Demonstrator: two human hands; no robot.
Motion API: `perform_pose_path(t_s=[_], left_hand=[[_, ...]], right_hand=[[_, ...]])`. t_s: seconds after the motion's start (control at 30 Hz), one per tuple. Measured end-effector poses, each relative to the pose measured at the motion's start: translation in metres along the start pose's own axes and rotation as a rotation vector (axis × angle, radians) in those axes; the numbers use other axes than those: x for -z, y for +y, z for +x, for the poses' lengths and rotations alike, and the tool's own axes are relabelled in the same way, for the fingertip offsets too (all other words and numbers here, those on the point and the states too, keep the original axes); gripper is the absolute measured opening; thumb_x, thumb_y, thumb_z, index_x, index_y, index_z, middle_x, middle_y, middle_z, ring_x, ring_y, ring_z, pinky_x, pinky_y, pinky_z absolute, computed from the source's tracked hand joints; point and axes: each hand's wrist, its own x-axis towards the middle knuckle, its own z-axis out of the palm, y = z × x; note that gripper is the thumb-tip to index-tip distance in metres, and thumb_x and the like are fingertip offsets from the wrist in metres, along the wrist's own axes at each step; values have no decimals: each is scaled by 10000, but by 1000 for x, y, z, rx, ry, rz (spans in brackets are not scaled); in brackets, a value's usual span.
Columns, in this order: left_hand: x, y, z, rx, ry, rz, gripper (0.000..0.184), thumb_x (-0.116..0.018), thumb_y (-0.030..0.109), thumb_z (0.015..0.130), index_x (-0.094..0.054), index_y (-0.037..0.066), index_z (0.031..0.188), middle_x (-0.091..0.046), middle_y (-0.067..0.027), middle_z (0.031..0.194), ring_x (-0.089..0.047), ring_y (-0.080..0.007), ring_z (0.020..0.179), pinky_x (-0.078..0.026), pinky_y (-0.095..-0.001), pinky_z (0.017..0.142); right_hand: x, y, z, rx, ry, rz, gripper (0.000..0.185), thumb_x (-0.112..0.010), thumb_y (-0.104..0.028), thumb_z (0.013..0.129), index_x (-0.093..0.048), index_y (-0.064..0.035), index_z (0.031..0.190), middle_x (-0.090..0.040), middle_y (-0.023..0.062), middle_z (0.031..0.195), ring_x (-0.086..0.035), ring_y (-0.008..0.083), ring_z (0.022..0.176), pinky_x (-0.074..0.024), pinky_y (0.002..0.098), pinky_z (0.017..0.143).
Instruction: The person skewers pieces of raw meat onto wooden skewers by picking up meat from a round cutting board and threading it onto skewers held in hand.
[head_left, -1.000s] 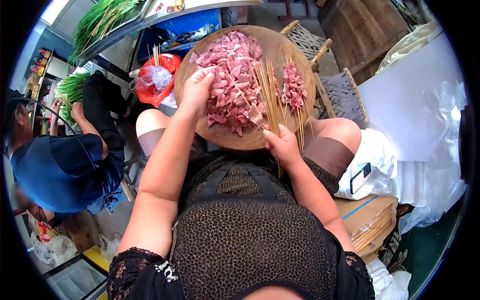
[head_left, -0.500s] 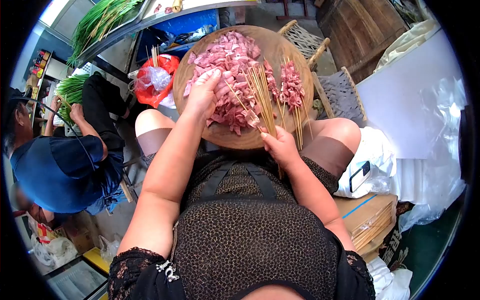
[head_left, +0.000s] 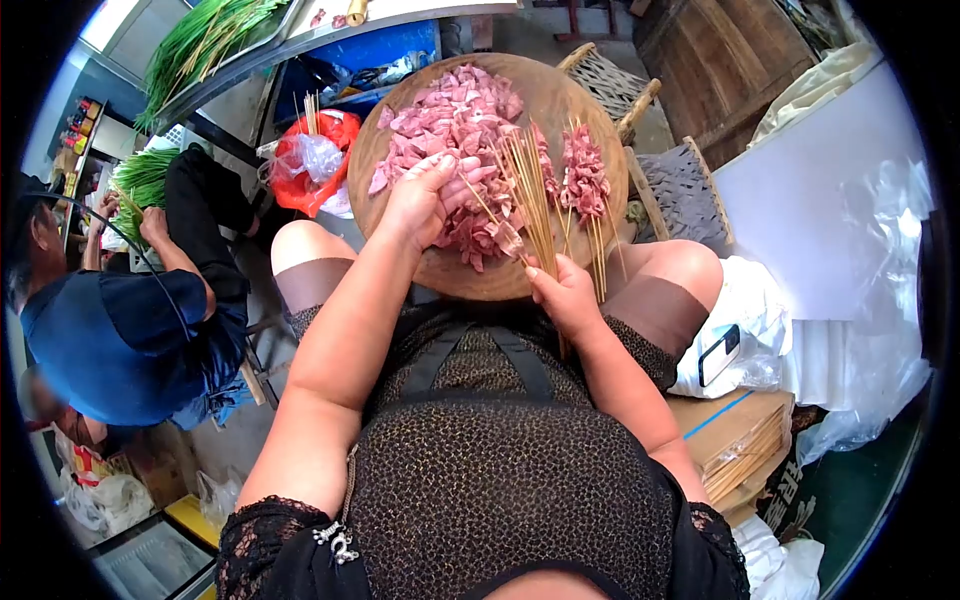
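Observation:
My right hand is closed around a bundle of thin bamboo skewers that fan upward over the board. It also holds one slanting skewer with a piece of meat threaded on it. My left hand hovers over a heap of raw pink meat pieces, its thumb and fingers drawn together near that skewer's upper end. What sits between those fingers is too small to make out. Several loaded meat skewers lie on the right side of the round wooden board, in front of my knees.
A red plastic bag with sticks stands left of the board. Woven stools are beyond it to the right. A phone rests on white plastic, above a cardboard box with more skewers. Another person sits at left handling green stalks.
My left hand has shifted slightly down and to the right, closer to the skewer in my right hand. The right hand and the other person look nearly unchanged.

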Motion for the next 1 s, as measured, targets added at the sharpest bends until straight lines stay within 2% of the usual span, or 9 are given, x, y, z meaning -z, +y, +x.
perform_pose_path(t_s=[0.27, 0.4, 0.47, 0.6, 0.67, 0.73, 0.8, 0.9, 1.0], left_hand=[[-9, -6, -6, 83, -127, 56, 250, -475, 191, 909, -498, 24, 1093, -584, -132, 1109, -583, -225, 998, -483, -349, 847], [-20, -23, -16, 186, -149, 173, 356, -523, 205, 892, -469, 53, 1209, -599, -78, 1078, -576, -186, 992, -480, -321, 814], [-24, -29, -16, 35, -119, 171, 350, -526, 208, 892, -475, 58, 1205, -603, -59, 1046, -587, -167, 947, -481, -313, 793], [-3, 8, 18, -285, 101, 665, 208, -560, 179, 864, -631, 52, 1012, -649, -30, 864, -590, -112, 749, -470, -259, 653], [5, 12, 29, -465, 41, 1080, 249, -572, 242, 854, -642, 34, 974, -639, -39, 865, -592, -132, 762, -461, -255, 717], [-24, 19, 14, -393, 36, 1408, 286, -622, 296, 798, -658, 36, 912, -642, -115, 862, -611, -217, 782, -469, -315, 738], [-26, 7, 21, -586, 16, 1752, 304, -638, 318, 752, -665, 53, 900, -626, -157, 836, -595, -302, 835, -468, -377, 747], [-25, -5, 28, -437, -15, 1807, 295, -631, 297, 751, -662, 50, 909, -628, -161, 860, -593, -318, 826, -468, -383, 740], [-9, 1, 39, -261, -19, 1416, 217, -607, 218, 761, -676, 90, 922, -649, -139, 910, -625, -260, 772, -486, -348, 710]], right_hand=[[0, -4, 0, 13, 4, 28, 193, -579, -130, 845, -553, -17, 998, -504, -31, 669, -445, 50, 542, -358, 188, 496], [0, -8, 0, 6, 18, 90, 175, -578, -113, 847, -562, -22, 996, -511, -28, 667, -454, 50, 543, -370, 188, 507], [3, -5, 2, 49, 4, 140, 163, -574, -106, 852, -561, -31, 996, -512, -29, 670, -456, 49, 547, -367, 183, 504], [8, -16, 1, 61, 100, 221, 148, -562, -106, 864, -541, -42, 997, -494, -21, 656, -440, 53, 531, -335, 180, 466], [10, -11, 5, 97, 173, 277, 149, -549, -119, 866, -513, -51, 994, -471, -18, 597, -359, 43, 403, -260, 170, 355], [10, -14, 6, 80, 168, 267, 146, -547, -117, 867, -514, -56, 996, -467, -19, 595, -360, 42, 406, -259, 168, 355], [8, -12, 8, 67, 171, 254, 148, -548, -116, 865, -511, -54, 995, -469, -18, 597, -356, 42, 402, -256, 169, 353], [8, -8, 9, 85, 148, 256, 159, -555, -125, 862, -508, -50, 994, -470, -18, 599, -353, 42, 400, -255, 169, 353], [10, -15, 1, 22, 142, 215, 173, -564, -138, 858, -505, -47, 992, -471, -18, 601, -358, 40, 409, -259, 169, 356]])
